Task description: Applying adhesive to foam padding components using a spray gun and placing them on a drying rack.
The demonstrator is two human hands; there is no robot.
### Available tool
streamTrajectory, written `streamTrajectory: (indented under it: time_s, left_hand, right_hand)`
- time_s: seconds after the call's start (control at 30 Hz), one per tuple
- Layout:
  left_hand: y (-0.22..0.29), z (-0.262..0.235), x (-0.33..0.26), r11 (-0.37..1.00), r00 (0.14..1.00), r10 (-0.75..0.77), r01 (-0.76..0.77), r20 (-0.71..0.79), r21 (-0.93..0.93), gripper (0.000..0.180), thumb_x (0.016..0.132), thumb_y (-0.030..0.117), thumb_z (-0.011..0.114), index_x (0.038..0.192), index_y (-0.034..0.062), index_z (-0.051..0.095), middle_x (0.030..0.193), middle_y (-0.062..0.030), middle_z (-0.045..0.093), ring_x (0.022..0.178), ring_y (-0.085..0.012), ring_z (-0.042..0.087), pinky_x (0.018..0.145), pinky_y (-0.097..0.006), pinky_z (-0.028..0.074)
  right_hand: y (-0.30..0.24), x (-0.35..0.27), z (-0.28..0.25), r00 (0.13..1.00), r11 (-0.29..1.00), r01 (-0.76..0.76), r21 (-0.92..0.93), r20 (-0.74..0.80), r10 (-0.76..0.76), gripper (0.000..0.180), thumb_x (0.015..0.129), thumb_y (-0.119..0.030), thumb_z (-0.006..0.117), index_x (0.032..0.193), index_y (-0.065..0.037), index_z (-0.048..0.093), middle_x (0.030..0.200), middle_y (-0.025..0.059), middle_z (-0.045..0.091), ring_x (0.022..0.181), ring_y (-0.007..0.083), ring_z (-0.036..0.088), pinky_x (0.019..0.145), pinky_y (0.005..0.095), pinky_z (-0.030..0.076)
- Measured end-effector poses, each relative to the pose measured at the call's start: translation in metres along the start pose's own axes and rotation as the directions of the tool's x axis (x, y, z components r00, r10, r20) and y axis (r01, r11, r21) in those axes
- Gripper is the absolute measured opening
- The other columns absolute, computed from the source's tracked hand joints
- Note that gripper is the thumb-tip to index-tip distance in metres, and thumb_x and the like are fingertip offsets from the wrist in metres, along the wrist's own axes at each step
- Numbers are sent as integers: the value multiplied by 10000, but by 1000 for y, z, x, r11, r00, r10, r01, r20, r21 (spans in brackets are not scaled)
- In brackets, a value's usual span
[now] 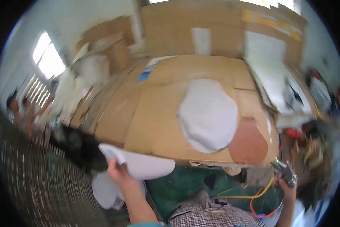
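At the lower left, my left hand (118,174) is closed on the edge of a thin white sheet (149,165), which hangs by the near edge of the cardboard-covered table. My right hand (286,186) grips a metal spray gun (286,172) at the table's near right corner. A yellow hose (257,195) and an orange hose run close below it. Between my hands, on the cardboard (154,121), rests a rounded white piece (209,113), or a stack of them; I cannot tell which. A reddish-brown rounded patch or piece (249,143) lies beside it.
Upright cardboard (223,19) walls off the table's far side. White sheet material (266,56) leans at the far right. More white pieces (105,191) lie low on the left. Two people (24,111) are by the left window. Blurred clutter (306,151) stands right of the table.
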State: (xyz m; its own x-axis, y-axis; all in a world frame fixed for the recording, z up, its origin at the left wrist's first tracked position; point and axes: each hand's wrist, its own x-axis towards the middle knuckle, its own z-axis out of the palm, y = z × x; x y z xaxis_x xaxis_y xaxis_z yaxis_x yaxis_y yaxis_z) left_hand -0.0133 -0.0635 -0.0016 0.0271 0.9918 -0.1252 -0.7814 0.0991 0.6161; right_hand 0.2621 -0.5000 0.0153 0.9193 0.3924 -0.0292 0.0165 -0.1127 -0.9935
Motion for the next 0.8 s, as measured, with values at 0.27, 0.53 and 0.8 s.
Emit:
streamTrajectory:
  time_s: [0.27, 0.53, 0.8]
  left_hand:
    - [-45, -3, -67, 994, 994, -104, 102, -46, -50, 368, 724, 39, 523, 1078, 140, 498, 1008, -8, 550, 898, -205, 548, 761, -387, 446]
    - [-37, -83, -137, 985, 956, -111, 71, -271, -154, 398, 764, 19, 469, 1151, 110, 466, 1062, -29, 552, 942, -201, 553, 809, -375, 444]
    - [37, -262, -223, 966, 841, -54, -94, -538, -243, 379, 767, 45, 476, 1141, -14, 482, 1061, -131, 570, 983, -264, 549, 905, -396, 413]
  right_hand:
    - [189, 270, -29, 863, 717, 505, -481, 295, -411, 529, 729, -39, 596, 1223, 9, 413, 1015, 119, 540, 944, 232, 518, 861, 320, 395]
    - [258, 73, 219, 230, 655, -622, -429, 700, 676, 484, 842, -498, 477, 1059, -68, 522, 953, 90, 587, 765, 215, 582, 705, 366, 449]
    - [274, -46, 352, 47, 356, -907, -223, 788, 614, 369, 708, -80, 468, 1062, 23, 482, 1029, 170, 562, 984, 320, 544, 912, 458, 422]
